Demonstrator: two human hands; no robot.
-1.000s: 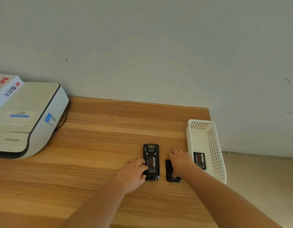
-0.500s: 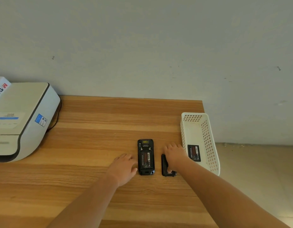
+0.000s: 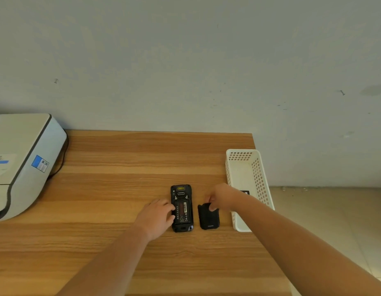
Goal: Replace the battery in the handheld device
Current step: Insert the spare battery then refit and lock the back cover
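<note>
Black plastic makes up both of the task's pieces, lying side by side on the wood-grain laminate table (image 3: 125,189). Nearest is the thin black rectangular back cover (image 3: 208,218), flat on the table just right of the device. The right hand (image 3: 222,198) pinches its far end between thumb and fingers. Such a panel is likely light and a little flexible, with small catches that could snap, so it is best held by its edges, as here, and seated evenly rather than bent.

Beside it lies the black handheld device (image 3: 181,208), face down and lengthwise, its bay open with a dark labelled battery (image 3: 183,212) seated inside. The left hand (image 3: 157,217) rests loosely curled against the device's left edge, fingertips touching the casing to steady it and gripping nothing. The device looks dense and rigid, so pressing on its side should keep it from sliding on the smooth top.

Farther right stands a white perforated plastic basket (image 3: 258,167), where a dark label-bearing object (image 3: 245,192) peeks out past the right wrist; possibly the other battery, though it is mostly hidden. At far left sits a white printer (image 3: 25,163).
</note>
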